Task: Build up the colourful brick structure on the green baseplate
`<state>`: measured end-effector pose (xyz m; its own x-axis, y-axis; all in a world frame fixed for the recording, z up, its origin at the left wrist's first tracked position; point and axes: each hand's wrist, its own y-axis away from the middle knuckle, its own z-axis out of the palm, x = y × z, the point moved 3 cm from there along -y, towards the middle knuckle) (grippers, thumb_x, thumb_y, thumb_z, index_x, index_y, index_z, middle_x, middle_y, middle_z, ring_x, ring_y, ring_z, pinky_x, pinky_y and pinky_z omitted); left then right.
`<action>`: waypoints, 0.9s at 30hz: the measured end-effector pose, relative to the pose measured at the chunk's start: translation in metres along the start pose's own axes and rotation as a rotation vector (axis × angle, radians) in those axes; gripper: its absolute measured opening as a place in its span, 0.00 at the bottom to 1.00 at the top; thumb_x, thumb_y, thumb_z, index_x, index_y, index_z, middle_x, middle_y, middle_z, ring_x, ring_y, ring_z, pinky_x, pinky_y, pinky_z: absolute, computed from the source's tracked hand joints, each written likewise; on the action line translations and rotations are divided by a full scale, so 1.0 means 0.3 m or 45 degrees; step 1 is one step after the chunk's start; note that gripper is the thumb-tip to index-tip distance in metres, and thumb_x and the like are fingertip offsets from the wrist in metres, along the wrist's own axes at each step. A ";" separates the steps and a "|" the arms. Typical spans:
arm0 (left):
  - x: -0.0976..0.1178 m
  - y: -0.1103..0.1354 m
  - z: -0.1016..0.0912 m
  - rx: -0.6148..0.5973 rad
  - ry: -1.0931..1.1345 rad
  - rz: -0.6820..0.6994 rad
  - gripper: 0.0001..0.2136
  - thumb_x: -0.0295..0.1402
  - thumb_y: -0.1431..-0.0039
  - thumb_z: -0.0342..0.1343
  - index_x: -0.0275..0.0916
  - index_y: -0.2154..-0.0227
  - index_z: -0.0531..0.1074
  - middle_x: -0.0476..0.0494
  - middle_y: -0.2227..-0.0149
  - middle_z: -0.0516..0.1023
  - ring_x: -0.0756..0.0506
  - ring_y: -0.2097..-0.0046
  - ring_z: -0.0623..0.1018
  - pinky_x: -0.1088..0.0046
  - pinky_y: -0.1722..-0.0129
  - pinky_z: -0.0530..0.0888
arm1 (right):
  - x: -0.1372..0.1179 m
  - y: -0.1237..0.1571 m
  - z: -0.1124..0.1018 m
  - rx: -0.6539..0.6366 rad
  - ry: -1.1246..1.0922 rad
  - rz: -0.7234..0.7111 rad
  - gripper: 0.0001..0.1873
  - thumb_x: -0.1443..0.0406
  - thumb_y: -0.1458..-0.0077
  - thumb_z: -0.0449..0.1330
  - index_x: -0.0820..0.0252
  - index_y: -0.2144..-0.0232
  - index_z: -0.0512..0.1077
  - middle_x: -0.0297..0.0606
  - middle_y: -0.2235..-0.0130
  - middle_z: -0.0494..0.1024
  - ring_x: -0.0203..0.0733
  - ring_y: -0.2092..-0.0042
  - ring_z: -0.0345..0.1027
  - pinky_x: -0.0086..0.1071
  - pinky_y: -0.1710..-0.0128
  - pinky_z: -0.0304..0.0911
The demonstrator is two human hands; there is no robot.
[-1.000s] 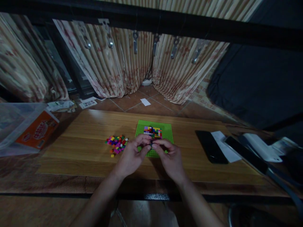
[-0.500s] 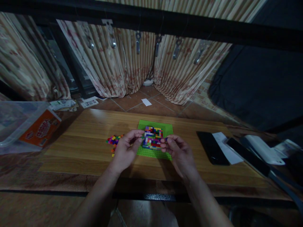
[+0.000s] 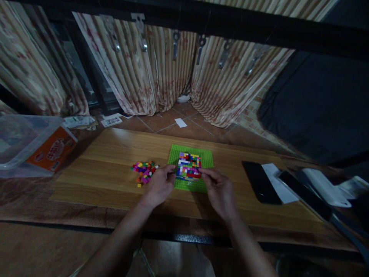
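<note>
A green studded baseplate (image 3: 207, 154) lies on the wooden board, carrying a low block of multicoloured toy bricks (image 3: 184, 169). At the right edge of this build, my right hand (image 3: 220, 188) pinches a small purple brick (image 3: 200, 170) between thumb and forefinger, against or very close to the other bricks. My left hand (image 3: 161, 184) is closed at the build's left side, thumb and forefinger together; whatever lies between the tips is too small to make out. Just left of that hand sits a pile of loose bricks (image 3: 145, 172) in many colours, partly covered by it.
On the right of the wooden board (image 3: 95, 169) lie a black phone-like slab (image 3: 259, 182), white paper (image 3: 278, 184) and another dark device (image 3: 305, 194) with a strap. A clear plastic bin (image 3: 25, 150) with an orange label stands at the left. Curtains hang behind.
My right hand has brought the purple brick in to the build's right edge. The fingers of my left hand have turned downward, uncovering more of the loose pile. The view has shifted slightly.
</note>
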<state>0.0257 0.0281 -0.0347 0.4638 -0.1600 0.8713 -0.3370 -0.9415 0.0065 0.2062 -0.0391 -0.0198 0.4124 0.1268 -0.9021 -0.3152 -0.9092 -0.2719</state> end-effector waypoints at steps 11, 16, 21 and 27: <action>0.016 0.012 0.017 -0.043 0.001 0.039 0.14 0.26 0.45 0.48 0.37 0.59 0.75 0.43 0.62 0.80 0.45 0.61 0.79 0.69 0.59 0.74 | -0.008 -0.007 0.010 0.112 0.328 -0.024 0.10 0.62 0.48 0.58 0.59 0.65 0.77 0.39 0.65 0.79 0.42 0.67 0.71 0.35 0.66 0.65; 0.035 0.018 0.009 -0.073 -0.032 0.004 0.14 0.25 0.44 0.47 0.36 0.58 0.74 0.43 0.63 0.80 0.45 0.62 0.78 0.71 0.62 0.72 | -0.008 -0.009 0.025 0.106 0.325 -0.027 0.08 0.61 0.48 0.59 0.58 0.70 0.76 0.38 0.67 0.79 0.42 0.68 0.72 0.34 0.67 0.65; 0.039 0.022 0.005 -0.093 -0.038 -0.023 0.14 0.25 0.44 0.47 0.35 0.58 0.74 0.43 0.65 0.80 0.45 0.64 0.77 0.71 0.63 0.71 | -0.002 -0.008 0.027 0.112 0.329 -0.018 0.07 0.61 0.49 0.61 0.57 0.70 0.77 0.37 0.67 0.79 0.41 0.67 0.72 0.34 0.66 0.66; 0.027 0.023 0.008 -0.102 -0.001 -0.016 0.12 0.25 0.44 0.48 0.36 0.60 0.74 0.44 0.66 0.79 0.46 0.64 0.77 0.72 0.64 0.70 | 0.029 -0.006 0.010 0.134 0.153 0.146 0.10 0.59 0.51 0.63 0.58 0.68 0.77 0.39 0.66 0.81 0.44 0.65 0.74 0.36 0.62 0.68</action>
<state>0.0293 0.0197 -0.0287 0.4692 -0.1484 0.8705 -0.3954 -0.9167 0.0568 0.2078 -0.0351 -0.0280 0.4657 -0.0293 -0.8845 -0.4508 -0.8679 -0.2086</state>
